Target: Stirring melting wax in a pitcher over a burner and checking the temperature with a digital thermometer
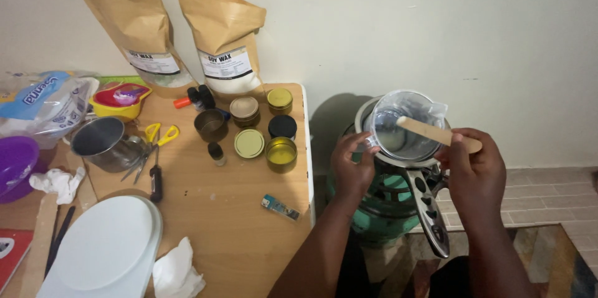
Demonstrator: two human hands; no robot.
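Left hand [352, 164] pinches the jug's [408, 124] near rim. Jug sits in the pot [374, 148], right of the table [249, 235]; clear, rigid, probably hot, best gripped at its rim. Right hand [474, 167] clamps the stick [430, 131] above the jug.

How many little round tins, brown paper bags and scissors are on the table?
Round tins and lids: 6, such as the open gold tin, the black-lidded tin and the loose gold lid
Brown paper bags: 2, left bag and right bag
Scissors: 1, the yellow-handled scissors
Total: 9
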